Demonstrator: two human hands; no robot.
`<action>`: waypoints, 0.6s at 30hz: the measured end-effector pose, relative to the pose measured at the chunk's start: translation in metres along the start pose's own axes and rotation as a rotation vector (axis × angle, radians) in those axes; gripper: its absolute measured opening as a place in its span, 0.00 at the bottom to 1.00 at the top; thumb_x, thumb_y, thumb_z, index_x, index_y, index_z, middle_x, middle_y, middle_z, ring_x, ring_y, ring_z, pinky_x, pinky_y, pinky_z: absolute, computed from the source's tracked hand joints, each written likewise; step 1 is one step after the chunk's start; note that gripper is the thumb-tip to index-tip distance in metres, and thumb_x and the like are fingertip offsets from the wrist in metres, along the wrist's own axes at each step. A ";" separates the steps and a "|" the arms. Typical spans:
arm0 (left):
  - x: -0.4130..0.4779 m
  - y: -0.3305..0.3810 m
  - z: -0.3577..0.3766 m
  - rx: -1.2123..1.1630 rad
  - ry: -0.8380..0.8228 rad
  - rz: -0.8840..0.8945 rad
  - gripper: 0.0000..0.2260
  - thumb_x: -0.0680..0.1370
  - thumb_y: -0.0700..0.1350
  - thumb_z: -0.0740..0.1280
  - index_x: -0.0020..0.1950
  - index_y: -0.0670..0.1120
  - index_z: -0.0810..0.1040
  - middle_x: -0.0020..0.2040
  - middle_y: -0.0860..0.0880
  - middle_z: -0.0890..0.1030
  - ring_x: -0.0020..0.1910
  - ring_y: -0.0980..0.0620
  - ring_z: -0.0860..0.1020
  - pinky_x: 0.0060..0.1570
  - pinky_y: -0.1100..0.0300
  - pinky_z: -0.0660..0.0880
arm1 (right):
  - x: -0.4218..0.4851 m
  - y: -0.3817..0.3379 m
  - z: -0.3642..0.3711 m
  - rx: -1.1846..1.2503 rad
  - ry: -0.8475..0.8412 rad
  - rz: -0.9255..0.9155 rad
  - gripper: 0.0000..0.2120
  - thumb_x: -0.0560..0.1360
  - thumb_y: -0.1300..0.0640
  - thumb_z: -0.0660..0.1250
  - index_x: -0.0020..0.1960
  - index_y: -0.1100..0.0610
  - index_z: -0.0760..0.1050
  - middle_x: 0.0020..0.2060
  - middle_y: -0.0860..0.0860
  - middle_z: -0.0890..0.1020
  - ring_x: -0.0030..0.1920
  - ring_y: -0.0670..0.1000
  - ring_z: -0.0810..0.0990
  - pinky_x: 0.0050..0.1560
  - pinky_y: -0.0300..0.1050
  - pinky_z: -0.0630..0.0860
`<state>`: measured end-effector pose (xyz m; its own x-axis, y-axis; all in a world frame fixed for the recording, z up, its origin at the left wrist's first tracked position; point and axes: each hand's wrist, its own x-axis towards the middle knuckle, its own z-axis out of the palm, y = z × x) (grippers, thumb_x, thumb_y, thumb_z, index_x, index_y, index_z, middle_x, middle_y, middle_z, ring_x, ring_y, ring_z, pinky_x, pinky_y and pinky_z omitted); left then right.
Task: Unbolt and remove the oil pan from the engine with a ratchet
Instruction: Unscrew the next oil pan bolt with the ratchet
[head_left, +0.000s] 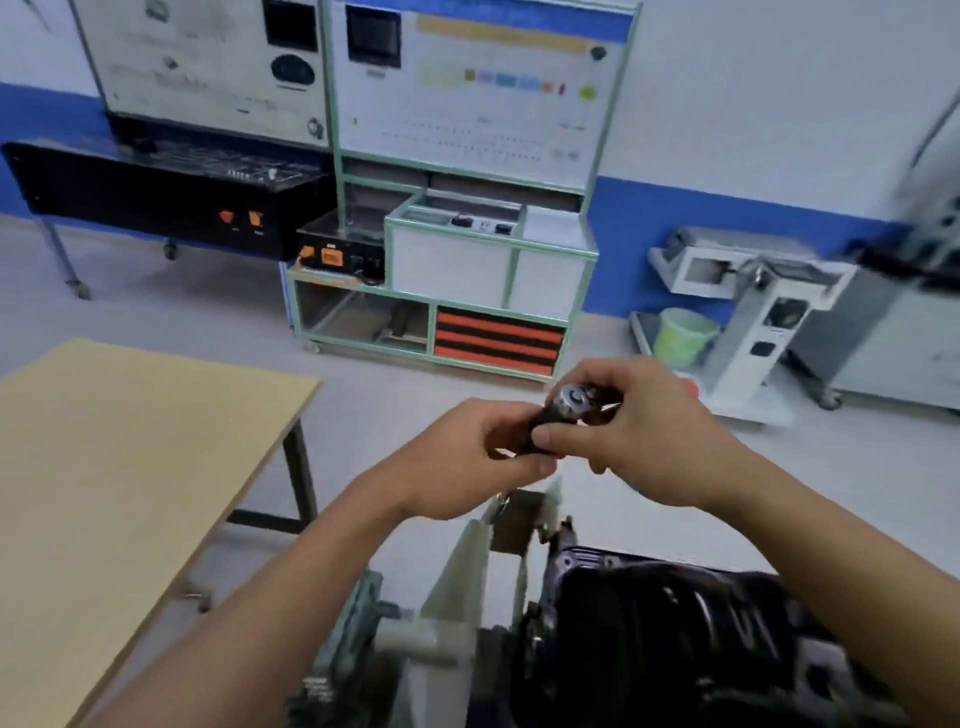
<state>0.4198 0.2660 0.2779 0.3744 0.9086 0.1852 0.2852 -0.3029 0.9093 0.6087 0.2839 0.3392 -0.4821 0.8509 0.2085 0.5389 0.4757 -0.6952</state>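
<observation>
Two hands meet in mid-air over the floor, both on one ratchet (563, 410). The left hand (462, 457) curls its fingers round the dark handle; the right hand (644, 436) pinches the tool near its round silver head, thumb lying along the handle.

At far left stands one wood-topped bench (130, 467) on dark legs. Behind it, against the blue-and-white wall, are two training boards: a white one above a black console (156, 197) with two orange controls, then a green-framed cabinet (467, 249). The cabinet's lower right compartment holds a panel striped black with three orange bands (498, 340); the lower left compartment is too blurred to read.

Below the hands a pale stand (457, 582) carries one engine. The black oil pan (665, 613) sits on that engine at lower right, facing up, beneath the right forearm and apart from the ratchet.

Further right, one light green bucket (683, 335) stands on the floor beside a grey machine (748, 312); I cannot tell its contents.
</observation>
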 end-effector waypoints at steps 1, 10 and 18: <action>0.014 0.012 0.021 -0.001 -0.003 0.033 0.05 0.81 0.37 0.69 0.56 0.40 0.82 0.50 0.39 0.83 0.46 0.49 0.81 0.57 0.47 0.79 | -0.012 0.008 -0.023 -0.027 0.011 0.011 0.10 0.68 0.55 0.80 0.40 0.56 0.79 0.32 0.52 0.82 0.25 0.44 0.77 0.29 0.38 0.75; 0.093 0.058 0.162 -0.002 0.036 0.093 0.08 0.79 0.35 0.70 0.58 0.35 0.81 0.49 0.40 0.85 0.46 0.50 0.83 0.56 0.49 0.81 | -0.084 0.085 -0.136 -0.129 0.061 0.067 0.09 0.70 0.54 0.78 0.42 0.55 0.78 0.33 0.52 0.81 0.31 0.50 0.78 0.37 0.53 0.79; 0.102 0.032 0.175 -0.062 0.041 -0.002 0.10 0.78 0.35 0.72 0.57 0.47 0.82 0.47 0.50 0.87 0.49 0.53 0.85 0.56 0.57 0.81 | -0.088 0.116 -0.129 -0.136 0.018 0.088 0.07 0.75 0.53 0.73 0.45 0.54 0.77 0.37 0.51 0.80 0.28 0.43 0.73 0.32 0.43 0.74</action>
<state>0.6212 0.2983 0.2611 0.3371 0.9205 0.1975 0.2306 -0.2841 0.9307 0.8025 0.2926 0.3290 -0.4173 0.8939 0.1636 0.6676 0.4237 -0.6122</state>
